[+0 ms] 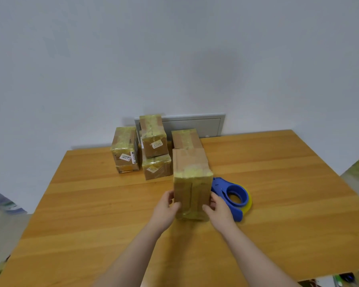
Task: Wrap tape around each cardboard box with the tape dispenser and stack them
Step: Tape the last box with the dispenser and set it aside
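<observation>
Both hands clasp the taped cardboard box (192,183) from either side, left hand (166,206) and right hand (218,206) curled round its near end, seemingly steadying it to carry to the stacked boxes (153,146) at the desk's (278,183) far edge. Just right lies the blue tape dispenser (233,194), set down within reach.

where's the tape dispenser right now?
Head view: the tape dispenser lies on the table right of centre, just right of the upright box being held, its near end hidden behind the right hand.
</observation>
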